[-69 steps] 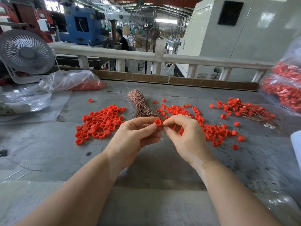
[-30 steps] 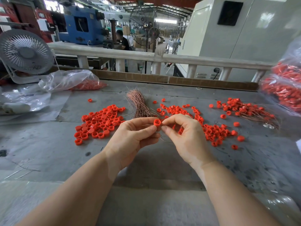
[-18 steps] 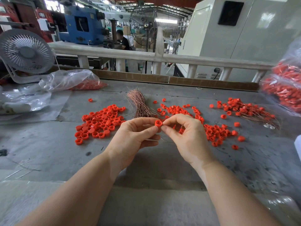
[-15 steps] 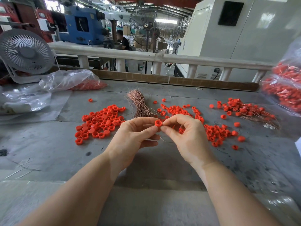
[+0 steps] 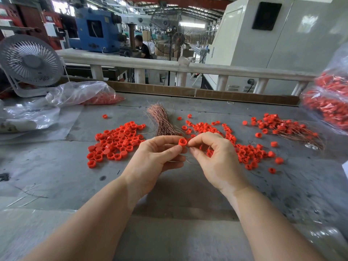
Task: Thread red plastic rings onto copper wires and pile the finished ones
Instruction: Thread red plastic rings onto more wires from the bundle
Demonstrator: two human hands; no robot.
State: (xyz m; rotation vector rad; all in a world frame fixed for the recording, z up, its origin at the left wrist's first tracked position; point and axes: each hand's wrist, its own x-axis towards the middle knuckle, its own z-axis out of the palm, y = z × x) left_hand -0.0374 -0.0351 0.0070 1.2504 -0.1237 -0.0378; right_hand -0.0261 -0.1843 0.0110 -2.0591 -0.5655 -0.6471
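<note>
My left hand (image 5: 154,157) pinches a red plastic ring (image 5: 182,142) between thumb and forefinger above the middle of the grey table. My right hand (image 5: 216,157) meets it from the right, its thumb and forefinger pinching a thin copper wire (image 5: 188,161) whose loose end trails below the fingers. A bundle of copper wires (image 5: 162,119) lies just behind my hands. Loose red rings sit in a heap on the left (image 5: 116,142) and another (image 5: 243,147) on the right. Rings threaded on wires form a pile (image 5: 282,127) at the far right.
A clear bag with red rings (image 5: 88,95) and a white desk fan (image 5: 30,63) stand at the back left. Full bags of red parts (image 5: 331,102) hang over the right edge. A low board (image 5: 188,91) and white railing close the table's far side.
Both hands have stayed together at the same spot, with only small finger movements around the ring and wire.
</note>
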